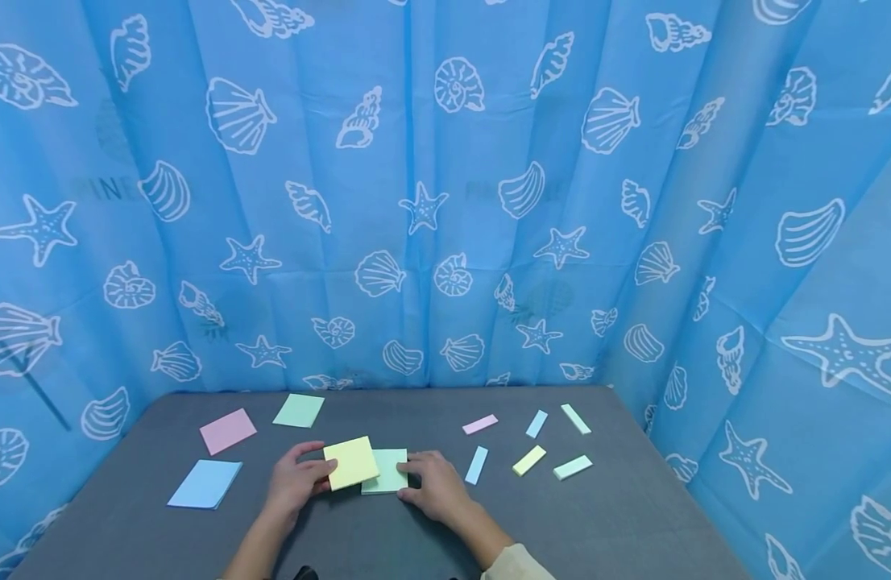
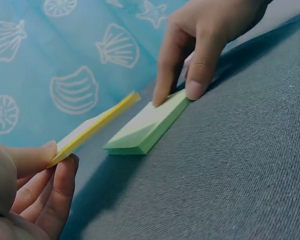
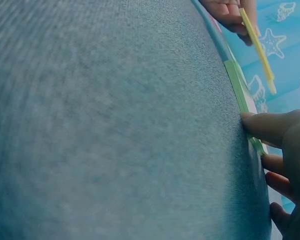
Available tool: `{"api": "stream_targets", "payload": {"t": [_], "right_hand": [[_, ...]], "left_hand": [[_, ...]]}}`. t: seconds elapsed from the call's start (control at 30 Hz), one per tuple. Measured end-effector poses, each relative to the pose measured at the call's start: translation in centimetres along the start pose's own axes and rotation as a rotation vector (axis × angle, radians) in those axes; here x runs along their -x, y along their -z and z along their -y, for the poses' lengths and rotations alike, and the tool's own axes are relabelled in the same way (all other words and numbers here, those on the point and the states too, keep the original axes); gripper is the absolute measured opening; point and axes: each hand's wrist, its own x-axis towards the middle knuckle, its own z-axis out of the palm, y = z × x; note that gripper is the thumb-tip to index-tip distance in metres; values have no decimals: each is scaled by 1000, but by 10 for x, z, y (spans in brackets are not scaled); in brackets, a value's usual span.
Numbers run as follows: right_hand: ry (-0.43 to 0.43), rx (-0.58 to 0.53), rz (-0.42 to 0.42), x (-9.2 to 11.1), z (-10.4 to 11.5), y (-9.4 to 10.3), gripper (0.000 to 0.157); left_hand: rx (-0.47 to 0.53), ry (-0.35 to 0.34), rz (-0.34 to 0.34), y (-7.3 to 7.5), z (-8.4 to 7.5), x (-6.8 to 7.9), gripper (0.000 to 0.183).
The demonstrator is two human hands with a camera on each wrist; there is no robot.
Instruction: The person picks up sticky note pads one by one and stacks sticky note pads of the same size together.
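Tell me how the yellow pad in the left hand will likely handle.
The yellow pad seems fairly stiff: pinched at one edge by the left hand, it juts out without visible sag. It is probably light, as that pinch alone holds it up. Being flat, it would likely slide rather than roll if pushed.

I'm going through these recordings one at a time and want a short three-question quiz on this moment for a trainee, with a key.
1. Which thing does the left hand hold?
A) a pink square
B) the yellow pad
C) a blue square

2. True or false: the green pad at the fingertips of the right hand rests on the grey surface.

3. In the head view, how many narrow strips lie to the right of the right hand?

Key: 1: B. 2: True. 3: Six.
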Motion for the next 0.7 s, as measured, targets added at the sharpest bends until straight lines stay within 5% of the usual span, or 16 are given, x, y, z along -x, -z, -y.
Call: {"api": "stream_targets", "payload": {"t": [0.43, 0.7], "right_hand": [[-2, 0, 14, -1, 0, -1, 42], [-19, 27, -4, -3, 0, -2, 42]], "left_hand": [[-527, -246, 9, -22, -3, 3, 48], [-807, -368, 83, -27, -10, 10, 52]]}}
